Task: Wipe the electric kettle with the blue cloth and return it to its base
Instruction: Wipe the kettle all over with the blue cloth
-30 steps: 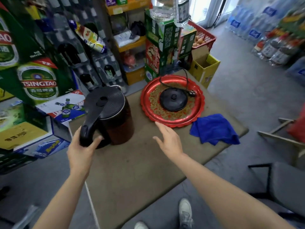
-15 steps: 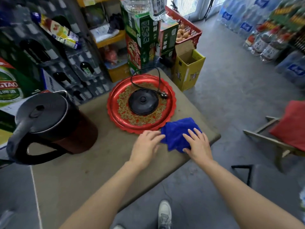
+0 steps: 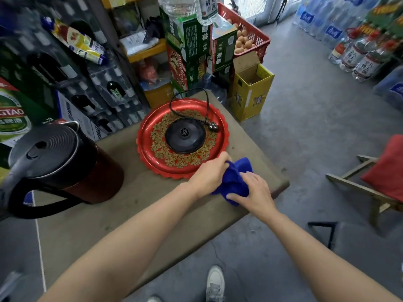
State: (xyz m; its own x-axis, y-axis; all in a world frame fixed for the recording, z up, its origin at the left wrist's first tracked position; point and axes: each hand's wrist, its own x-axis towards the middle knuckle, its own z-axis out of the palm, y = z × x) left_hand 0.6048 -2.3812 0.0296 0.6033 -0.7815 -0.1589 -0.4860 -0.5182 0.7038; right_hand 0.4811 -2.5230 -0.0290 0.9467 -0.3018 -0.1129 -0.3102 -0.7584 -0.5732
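Head view: seen from above, looking down along two bare forearms onto a small brown table (image 3: pixel 91 214) in a crowded shop storeroom. Gathered between both hands at the table's right edge, the blue cloth (image 3: pixel 234 182): left hand (image 3: pixel 209 174) curled round its near-left part, fingers closed into the fabric; right hand (image 3: pixel 254 190) gripping the lower right, thumb pinching a fold. Cloth bunched up, touching or just clear of the tabletop, hard to tell which.

Just beyond the hands and touching the left knuckles' line of sight, a red scalloped tray (image 3: pixel 150 125), carrying the round black kettle base (image 3: pixel 185 138) with its cord (image 3: pixel 189 92) looped behind and plug lying at the right. Base bare, nothing seated on it.

Well off to the left, standing upright on the table, the electric kettle (image 3: pixel 72 162): dark red body, black lid, black handle (image 3: pixel 24 199) projecting toward the camera and the near-left table edge. Lying to the left of both hands, with the left hand the nearer one and the handle turned toward that side. Judged stage: cloth being taken up, wiping not yet begun. Likely needed next: a carry leftward across the table, cloth probably in the right hand, the left free for the handle.

Around the table: stacked beer cartons, a yellow open box (image 3: pixel 250 88), a red crate of eggs (image 3: pixel 246 35), bottled water on grey floor.
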